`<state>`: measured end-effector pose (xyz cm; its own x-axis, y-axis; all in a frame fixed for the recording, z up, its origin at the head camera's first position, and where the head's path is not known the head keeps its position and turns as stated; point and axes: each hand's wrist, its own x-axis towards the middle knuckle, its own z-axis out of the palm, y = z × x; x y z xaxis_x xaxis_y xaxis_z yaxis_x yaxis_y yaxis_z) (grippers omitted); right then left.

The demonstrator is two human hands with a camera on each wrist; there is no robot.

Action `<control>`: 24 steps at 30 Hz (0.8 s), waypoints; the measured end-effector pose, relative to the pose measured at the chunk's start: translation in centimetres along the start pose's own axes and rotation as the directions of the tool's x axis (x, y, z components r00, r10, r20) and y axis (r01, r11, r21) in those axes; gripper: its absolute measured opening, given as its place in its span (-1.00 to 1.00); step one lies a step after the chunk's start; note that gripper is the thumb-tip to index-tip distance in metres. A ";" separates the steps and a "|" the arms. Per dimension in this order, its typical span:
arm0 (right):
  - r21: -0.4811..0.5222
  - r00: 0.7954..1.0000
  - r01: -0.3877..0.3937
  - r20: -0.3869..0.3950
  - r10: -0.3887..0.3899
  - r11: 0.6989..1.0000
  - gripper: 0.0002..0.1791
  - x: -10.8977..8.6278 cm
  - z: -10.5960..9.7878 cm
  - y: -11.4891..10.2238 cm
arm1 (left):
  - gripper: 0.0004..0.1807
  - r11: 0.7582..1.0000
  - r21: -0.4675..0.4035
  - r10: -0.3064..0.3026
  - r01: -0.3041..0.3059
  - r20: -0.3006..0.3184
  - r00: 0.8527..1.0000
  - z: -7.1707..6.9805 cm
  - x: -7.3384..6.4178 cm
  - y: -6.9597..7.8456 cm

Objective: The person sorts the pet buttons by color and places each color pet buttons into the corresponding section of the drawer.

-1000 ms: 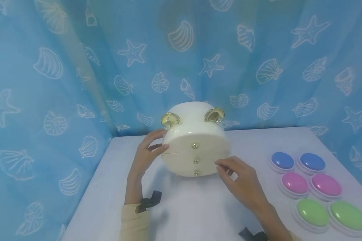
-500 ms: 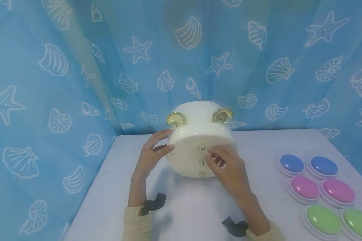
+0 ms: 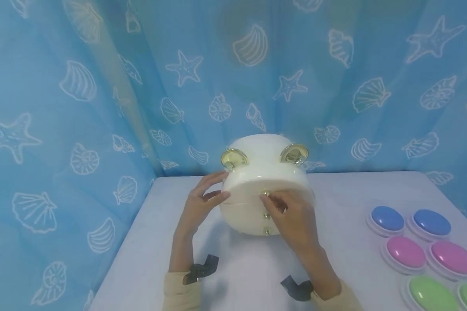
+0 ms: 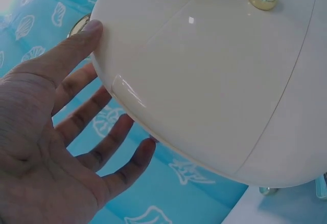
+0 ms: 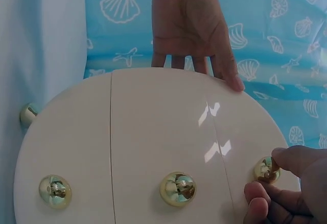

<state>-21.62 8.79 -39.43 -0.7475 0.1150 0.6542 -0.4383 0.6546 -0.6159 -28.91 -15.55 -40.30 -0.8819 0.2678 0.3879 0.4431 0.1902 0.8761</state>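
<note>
A white rounded box with two gold-rimmed ears stands upright on the table. Fine seams divide its front, which carries three round gold knobs in a row. At the box's left side is my left hand, its thumb on the front edge and its spread fingers against the side, as the left wrist view also shows. My right hand pinches the uppermost gold knob, thumb on one side and bent fingers on the other. That hand hides part of the front's right half in the head view.
To the right, blue, pink and green domed discs with white rims sit in pairs on the white table. A blue shell-print curtain hangs behind the box and along the left.
My right hand has moved left and up from the box's lower right to the uppermost knob and now pinches it. The left hand stays at the box's side. The head view has shifted slightly.
</note>
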 end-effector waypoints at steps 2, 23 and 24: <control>0.015 1.000 0.020 -0.011 -0.020 1.000 -0.83 0.0 0.1 0.0 | -0.44 1.000 0.006 0.007 -0.007 0.010 1.000 -0.1 0.0 0.0; 0.068 0.998 -0.057 0.035 0.054 0.996 -0.79 -0.1 0.3 0.0 | -0.19 0.999 0.039 0.024 -0.029 0.128 0.992 -0.7 -0.3 -0.8; 0.076 0.998 -0.051 0.027 0.049 0.996 -0.81 -0.1 0.3 0.1 | -0.19 0.999 0.041 0.023 -0.029 0.128 0.992 -0.7 -0.3 -0.8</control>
<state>-21.74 8.64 -39.69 -0.7812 0.1272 0.6111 -0.4363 0.5890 -0.6803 -29.12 -16.49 -40.92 -0.8436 0.3904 0.3687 0.4746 0.2209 0.8521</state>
